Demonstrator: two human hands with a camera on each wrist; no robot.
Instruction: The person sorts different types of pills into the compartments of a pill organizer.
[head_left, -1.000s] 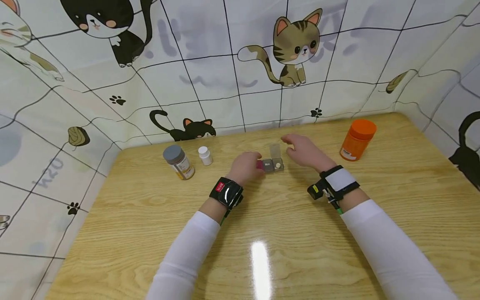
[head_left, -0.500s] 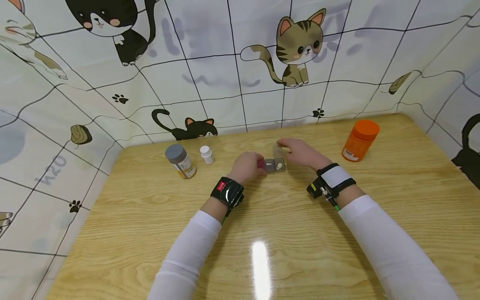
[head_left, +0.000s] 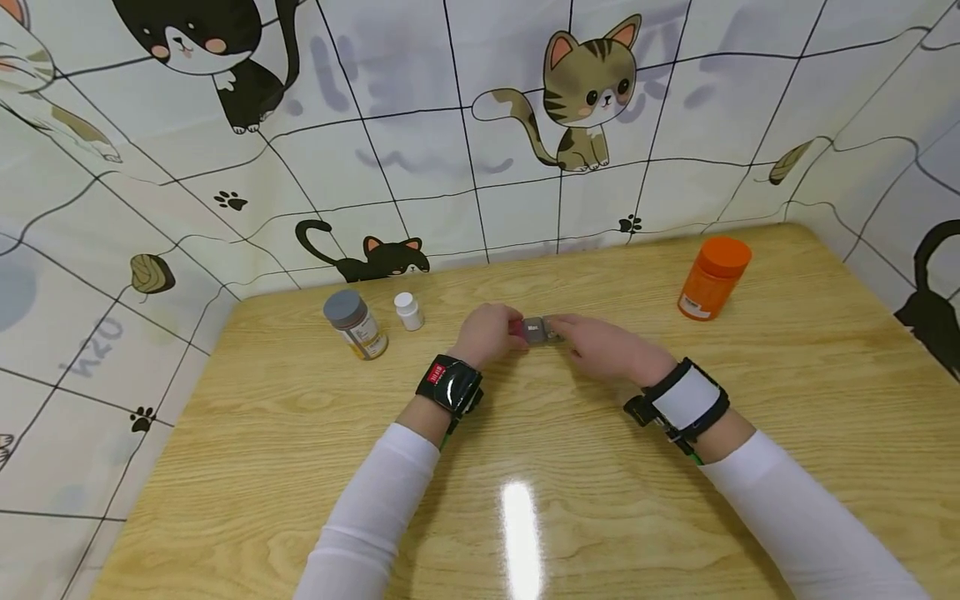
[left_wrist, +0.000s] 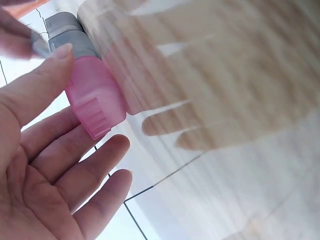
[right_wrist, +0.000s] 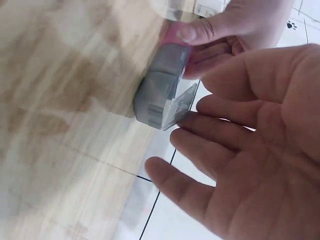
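Observation:
A small pill organizer (head_left: 533,330) with grey compartments and a pink end lies on the wooden table. My left hand (head_left: 483,335) holds its pink end (left_wrist: 97,95), thumb on the upper side and fingers along the other. At the far grey compartment, the clear lid (right_wrist: 181,106) stands partly lowered, tilted over the opening. Fingertips of my right hand (head_left: 611,348) touch this lid from outside, the fingers fairly straight and spread in the right wrist view. In the head view that hand covers most of the end compartment.
Left of the hands stand a grey-capped bottle (head_left: 356,325) and a small white bottle (head_left: 408,311). An orange jar (head_left: 714,278) stands at the back right of the table (head_left: 360,467). A cat-printed sheet (head_left: 420,167) rises behind.
My right hand has come left and towards me from behind the raised lid, and the lid has swung down with it. My left hand keeps its hold on the pink end.

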